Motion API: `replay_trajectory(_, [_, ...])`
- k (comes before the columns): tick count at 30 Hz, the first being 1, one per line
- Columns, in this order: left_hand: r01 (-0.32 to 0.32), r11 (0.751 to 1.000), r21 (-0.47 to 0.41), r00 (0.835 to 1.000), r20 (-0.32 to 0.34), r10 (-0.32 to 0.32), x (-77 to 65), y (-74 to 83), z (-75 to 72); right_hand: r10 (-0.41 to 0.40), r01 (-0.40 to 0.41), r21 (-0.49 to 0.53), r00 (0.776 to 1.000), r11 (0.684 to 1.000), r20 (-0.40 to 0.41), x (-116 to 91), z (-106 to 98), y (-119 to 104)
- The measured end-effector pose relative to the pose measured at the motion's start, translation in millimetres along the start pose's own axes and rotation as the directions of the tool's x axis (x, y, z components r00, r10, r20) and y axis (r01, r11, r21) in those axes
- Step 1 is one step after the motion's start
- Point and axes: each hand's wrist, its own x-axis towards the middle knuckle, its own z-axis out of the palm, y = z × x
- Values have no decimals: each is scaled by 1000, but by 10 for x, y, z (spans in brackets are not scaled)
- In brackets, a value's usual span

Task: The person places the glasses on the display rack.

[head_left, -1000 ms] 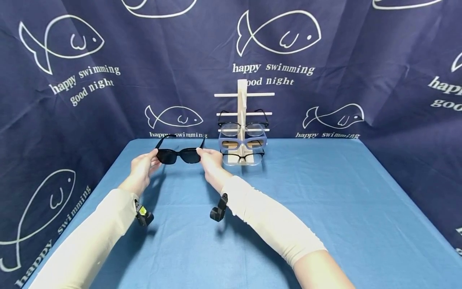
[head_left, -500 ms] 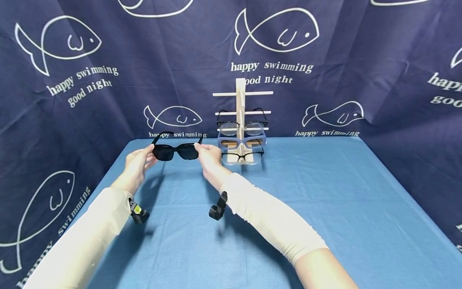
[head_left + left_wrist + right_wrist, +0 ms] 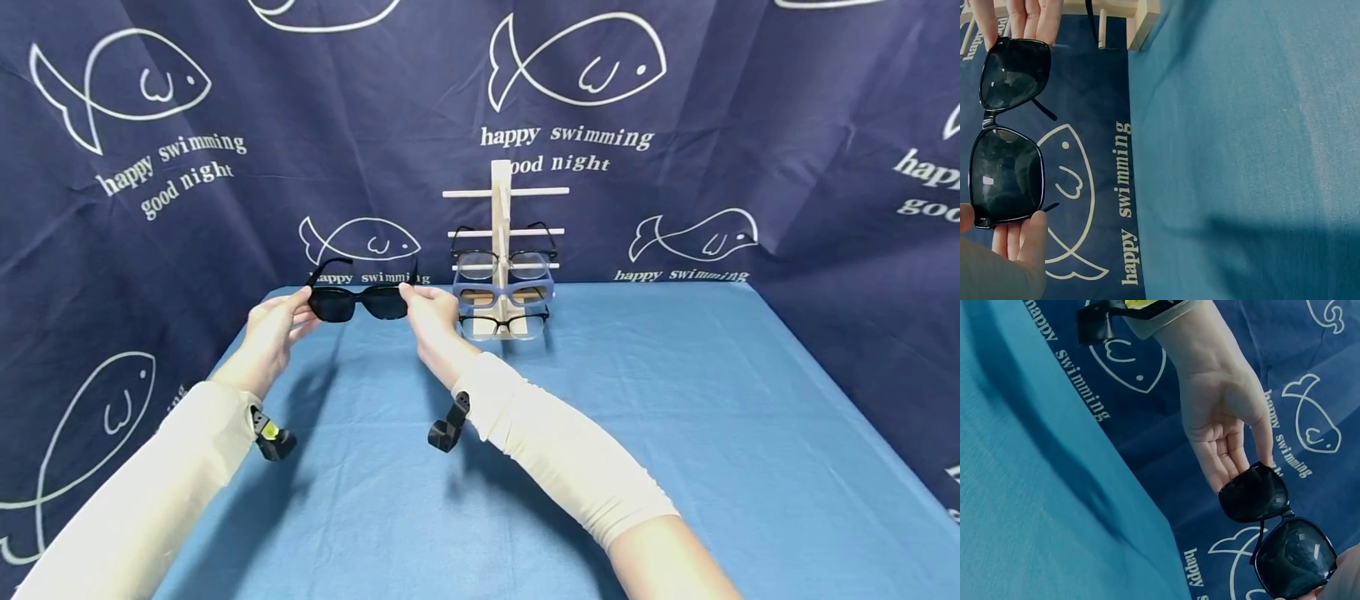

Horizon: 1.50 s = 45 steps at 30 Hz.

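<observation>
Black sunglasses with dark lenses hang above the table, left of the rack, their temples unfolded and pointing back toward the curtain. My left hand pinches their left outer edge between thumb and fingers. At the opposite edge, my right hand grips the frame by the hinge. The right wrist view shows the left hand palm-on, with its thumb at the corner of one lens. In the left wrist view both lenses face the camera, and fingertips hold each end.
A wooden display rack stands at the table's back, its top bar bare. It bears black-rimmed glasses, blue-framed glasses and lower dark-rimmed glasses. Blue cloth covers the table. A navy curtain hangs behind.
Both hands have lifted the sunglasses higher and shifted them slightly left. The grip at both ends stays the same. The rack and its glasses have not moved.
</observation>
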Motion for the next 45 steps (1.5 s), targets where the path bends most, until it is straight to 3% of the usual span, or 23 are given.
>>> replay_trajectory(6, [0, 1000, -14, 1000, -5, -1, -18, 50, -2, -56, 56, -23, 998, 998, -17, -58, 32, -70])
replay_trajectory(17, [-66, 995, -77, 997, -43, 63, -57, 126, 86, -112, 110, -30, 993, 993, -43, -103, 40, -214])
replay_trajectory(28, [-145, 985, -98, 989, -22, 144, -130, 307, 205, -182, 183, 16, 983, 983, -33, -112, 11, -440])
replay_trajectory(36, [-125, 983, -132, 992, -36, 121, -165, 342, 244, -225, 225, -7, 974, 974, -30, -137, -29, -515])
replay_trajectory(45, [-169, 975, -143, 986, -12, 169, -211, 399, 349, -264, 265, 47, 964, 963, -27, -145, -90, -647])
